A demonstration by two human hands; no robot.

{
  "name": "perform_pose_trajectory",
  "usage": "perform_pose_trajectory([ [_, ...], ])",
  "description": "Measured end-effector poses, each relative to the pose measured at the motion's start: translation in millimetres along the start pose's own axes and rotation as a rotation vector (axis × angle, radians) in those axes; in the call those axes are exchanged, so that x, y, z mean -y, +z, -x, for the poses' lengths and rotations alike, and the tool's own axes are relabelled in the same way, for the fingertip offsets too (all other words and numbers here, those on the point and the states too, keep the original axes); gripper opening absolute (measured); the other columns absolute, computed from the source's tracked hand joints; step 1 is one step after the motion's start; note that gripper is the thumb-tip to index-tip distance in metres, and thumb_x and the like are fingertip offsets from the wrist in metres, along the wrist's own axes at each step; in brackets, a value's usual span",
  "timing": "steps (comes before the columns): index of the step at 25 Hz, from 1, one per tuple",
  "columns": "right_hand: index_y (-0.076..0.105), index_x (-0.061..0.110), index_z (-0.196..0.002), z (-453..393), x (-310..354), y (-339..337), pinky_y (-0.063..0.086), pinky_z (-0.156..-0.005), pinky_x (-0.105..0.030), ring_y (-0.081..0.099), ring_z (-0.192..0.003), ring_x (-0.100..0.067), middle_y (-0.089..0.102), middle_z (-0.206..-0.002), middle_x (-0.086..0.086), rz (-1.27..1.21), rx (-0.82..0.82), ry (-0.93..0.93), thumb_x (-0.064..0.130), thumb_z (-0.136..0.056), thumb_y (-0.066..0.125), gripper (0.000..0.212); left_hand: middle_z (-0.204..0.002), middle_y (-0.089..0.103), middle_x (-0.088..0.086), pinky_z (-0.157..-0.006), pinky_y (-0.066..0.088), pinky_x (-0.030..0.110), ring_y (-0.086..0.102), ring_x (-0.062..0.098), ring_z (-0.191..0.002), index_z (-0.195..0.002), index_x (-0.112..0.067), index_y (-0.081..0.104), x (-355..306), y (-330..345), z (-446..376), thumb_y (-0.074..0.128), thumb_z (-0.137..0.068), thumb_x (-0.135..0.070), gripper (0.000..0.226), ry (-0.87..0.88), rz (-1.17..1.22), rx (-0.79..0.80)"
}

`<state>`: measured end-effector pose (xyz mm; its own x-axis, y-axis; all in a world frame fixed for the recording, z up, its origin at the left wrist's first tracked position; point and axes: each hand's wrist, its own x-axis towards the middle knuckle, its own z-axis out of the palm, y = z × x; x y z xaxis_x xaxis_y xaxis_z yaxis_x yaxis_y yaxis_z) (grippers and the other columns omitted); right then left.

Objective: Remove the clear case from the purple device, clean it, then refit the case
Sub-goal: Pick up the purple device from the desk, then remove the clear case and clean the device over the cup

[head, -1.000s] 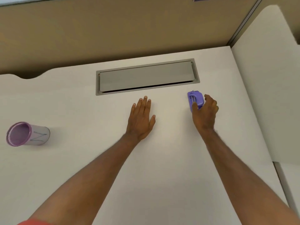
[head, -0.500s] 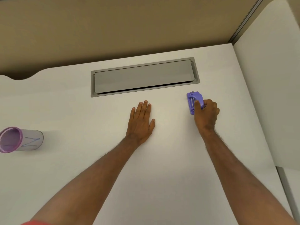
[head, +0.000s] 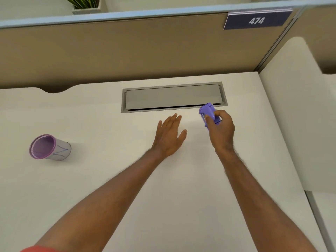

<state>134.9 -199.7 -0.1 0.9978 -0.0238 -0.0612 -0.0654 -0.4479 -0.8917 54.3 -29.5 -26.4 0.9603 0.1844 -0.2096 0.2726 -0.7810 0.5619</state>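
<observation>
The small purple device (head: 207,111) is held in my right hand (head: 221,130), lifted a little off the white desk and tilted, in front of the grey hatch. My fingers wrap its near end. Its clear case cannot be made out from the device. My left hand (head: 170,136) lies flat on the desk, palm down, fingers apart, a short way left of the device and holding nothing.
A grey cable hatch (head: 173,96) is set into the white desk (head: 109,179) behind my hands. A purple-rimmed cup (head: 50,147) lies on its side at the left. A tan partition stands behind, and a white side panel (head: 298,124) borders the right.
My right hand has closed on the purple device and raised it off the desk, tilting it. My left hand stays flat in place. The view has tipped upward.
</observation>
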Motion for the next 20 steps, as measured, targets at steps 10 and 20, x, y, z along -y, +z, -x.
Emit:
perform_pose_trajectory([
  [10,0.055,0.017,-0.131,193.1,104.8,85.6,0.048,-0.082,-0.025,0.056,-0.100,-0.017,0.067,-0.121,-0.001,0.212,0.185,-0.713,0.014,-0.089,0.077,0.048,-0.120,0.071,0.013,-0.089,0.058,0.041,0.069,0.027,-0.106,-0.132,-0.013,0.062,40.7,-115.4,130.1,0.041,-0.104,-0.053,0.052,-0.481,1.672,-0.032],
  [20,0.060,0.004,-0.141,332.1,126.5,201.9,0.045,-0.115,-0.040,0.052,-0.142,-0.030,0.059,-0.149,-0.014,0.422,0.514,-1.135,-0.001,-0.089,0.072,0.053,-0.089,0.076,0.012,-0.069,0.064,0.034,0.075,0.024,-0.075,-0.104,-0.006,0.075,207.2,-166.1,243.2,0.053,-0.096,-0.058,0.057,-0.546,2.041,-0.200],
])
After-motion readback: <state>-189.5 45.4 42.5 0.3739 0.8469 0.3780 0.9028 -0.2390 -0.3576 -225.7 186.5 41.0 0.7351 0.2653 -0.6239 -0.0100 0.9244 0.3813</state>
